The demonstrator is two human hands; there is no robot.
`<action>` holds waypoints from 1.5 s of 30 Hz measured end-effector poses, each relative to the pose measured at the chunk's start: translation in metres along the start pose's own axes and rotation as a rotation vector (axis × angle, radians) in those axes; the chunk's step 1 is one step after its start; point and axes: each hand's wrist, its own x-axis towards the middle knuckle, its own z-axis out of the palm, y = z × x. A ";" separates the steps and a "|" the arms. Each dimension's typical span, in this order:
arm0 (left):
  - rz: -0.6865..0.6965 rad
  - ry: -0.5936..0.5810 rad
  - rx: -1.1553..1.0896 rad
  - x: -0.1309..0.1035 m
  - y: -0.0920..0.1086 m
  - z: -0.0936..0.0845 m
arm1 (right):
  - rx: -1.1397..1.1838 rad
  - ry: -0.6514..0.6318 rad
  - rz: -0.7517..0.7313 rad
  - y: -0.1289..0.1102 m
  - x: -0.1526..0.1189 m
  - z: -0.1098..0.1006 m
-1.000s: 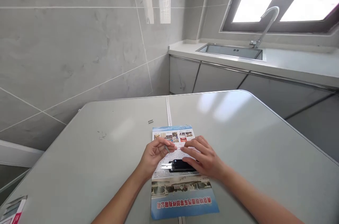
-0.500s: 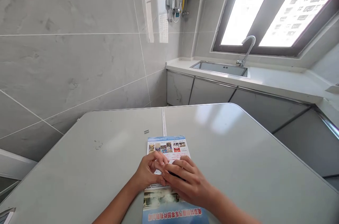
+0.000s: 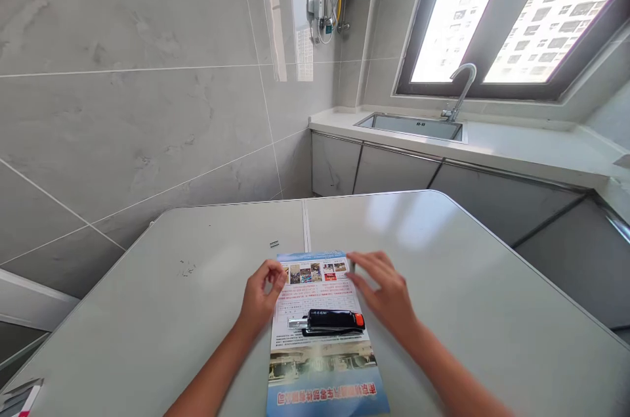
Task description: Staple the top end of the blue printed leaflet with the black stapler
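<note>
A black plastic stapler with a red-orange end piece (image 3: 329,320) lies crosswise on a blue-and-white printed leaflet (image 3: 322,397), between the forearms and touching neither hand. Its shiny metal tray (image 3: 298,323) juts out from the end nearer the left hand, so the drawing-out appears done; the tray is not yet back inside the body. The right hand (image 3: 377,279), above the leaflet's far right corner, has thumb and forefinger brought together on a small grey sliver (image 3: 352,266), apparently metal and well apart from the tray, so by the look of things nothing has joined the two. The left hand (image 3: 266,289) is at the leaflet's left edge, thumb and forefinger curled into a loop with their tips close together; whether they pinch the paper, some tiny piece or nothing, I can't make out. Just past the leaflet's far edge, a short dark metal strip, probably staples (image 3: 274,243), lies unused on the pale grey tabletop (image 3: 138,318), and farther left are scattered thin dark bits (image 3: 187,268), too small to identify. The inside of the tray cannot be read, so whether it holds anything is uncertain. The sliver is mostly covered by the fingers, the leaflet's near edge runs out of view, and a grey-and-white packet with a red patch (image 3: 22,398) is cut off at the lower left corner.
</note>
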 end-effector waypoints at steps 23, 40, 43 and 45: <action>-0.052 -0.305 0.948 0.022 -0.061 -0.029 | -0.260 -0.468 0.241 0.090 -0.011 0.001; 0.069 0.050 0.869 0.023 -0.052 -0.032 | -0.022 -0.119 0.220 0.064 -0.004 0.007; 0.094 0.083 0.753 0.019 -0.041 -0.026 | 0.179 -0.195 0.087 0.041 -0.004 0.001; 0.077 0.072 0.619 0.014 -0.031 -0.020 | 0.315 -0.308 0.014 0.024 -0.005 -0.002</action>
